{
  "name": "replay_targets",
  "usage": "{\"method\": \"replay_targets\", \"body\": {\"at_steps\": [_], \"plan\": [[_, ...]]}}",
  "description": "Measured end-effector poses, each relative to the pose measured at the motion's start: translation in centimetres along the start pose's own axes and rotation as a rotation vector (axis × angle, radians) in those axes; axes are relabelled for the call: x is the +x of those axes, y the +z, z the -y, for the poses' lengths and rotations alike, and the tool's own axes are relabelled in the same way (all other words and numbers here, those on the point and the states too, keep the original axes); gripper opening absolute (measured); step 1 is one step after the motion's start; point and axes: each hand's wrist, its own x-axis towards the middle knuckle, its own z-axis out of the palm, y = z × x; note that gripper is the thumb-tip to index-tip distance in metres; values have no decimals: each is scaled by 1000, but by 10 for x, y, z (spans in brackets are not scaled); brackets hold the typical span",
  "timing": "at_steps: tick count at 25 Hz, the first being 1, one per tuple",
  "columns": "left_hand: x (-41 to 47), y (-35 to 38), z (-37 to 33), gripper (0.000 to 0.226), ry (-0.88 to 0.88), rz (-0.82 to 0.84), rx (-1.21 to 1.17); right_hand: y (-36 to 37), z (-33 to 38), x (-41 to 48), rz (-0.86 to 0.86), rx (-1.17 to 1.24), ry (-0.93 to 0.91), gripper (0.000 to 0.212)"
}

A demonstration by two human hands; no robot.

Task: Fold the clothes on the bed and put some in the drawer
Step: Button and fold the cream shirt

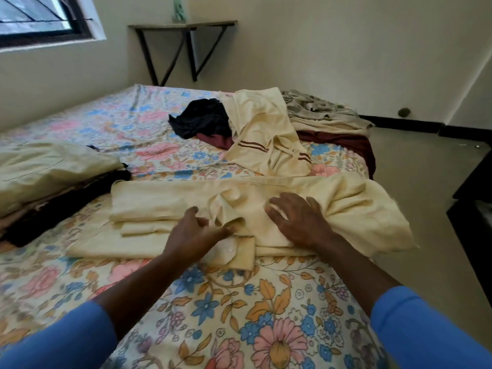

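While on bed (266,302), garment (149,201) under fingers (275,210).

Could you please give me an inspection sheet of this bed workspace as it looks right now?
Surface: bed sheet, floral, wrinkled in places.
Job's things: cream garment partly folded under both hands; folded stack at the left; unfolded at the far side: striped cream garment, dark garment, maroon cloth, grey cloth.
Clutter: small dark object on the floor by the far wall.
Grippers: left hand pinches a fold of the cream garment; right hand lies flat on it, fingers spread.
Cables: nothing seen.
Surroundings: window at upper left; wall shelf with a green object; dark furniture at the right edge.
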Motion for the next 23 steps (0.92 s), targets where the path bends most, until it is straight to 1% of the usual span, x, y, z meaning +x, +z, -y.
{"method": "replay_targets", "body": {"at_steps": [1,2,3,4,5,7,9,10,12,14,15,17,18,19,20,21,22,23], "plan": [[1,-5,-7,91,-11,106,-46,6,0,-1,38,-64,4,61],[3,-8,-10,73,2,213,-3,11,0,-1,38,-119,1,64],[5,-7,-11,58,17,282,83,14,-1,0,25,-156,0,68],[4,-5,-11,51,24,309,162,15,0,0,14,-174,3,73],[4,-6,-9,46,12,305,191,15,0,0,11,-183,4,81],[8,-16,-8,34,-25,327,108,17,0,-2,4,-203,-9,98],[20,-49,-13,23,-54,360,-16,15,-1,-2,7,-216,-16,109],[29,-72,-14,22,-69,344,-95,15,0,-2,19,-222,-21,113],[53,-117,-12,33,-98,261,-226,14,1,-3,29,-238,-33,119],[73,-144,-1,41,-77,157,-236,12,-1,-3,35,-242,-47,120],[84,-153,5,50,-63,130,-279,11,-3,-2,50,-241,-57,120],[104,-162,17,72,-71,59,-491,9,-6,-1,97,-251,-76,123],[115,-164,23,73,-69,-16,-589,7,-8,-1,123,-260,-79,124],[126,-166,31,68,-62,-113,-641,6,-10,0,149,-267,-76,125],[134,-166,39,59,-72,-220,-630,4,-9,1,167,-274,-73,123],[140,-164,49,55,-99,-286,-561,3,-6,3,167,-269,-64,119],[144,-159,57,60,-127,-300,-445,2,-2,5,139,-243,-44,114],[147,-155,63,68,-137,-295,-332,2,4,8,74,-192,-20,110]]}}
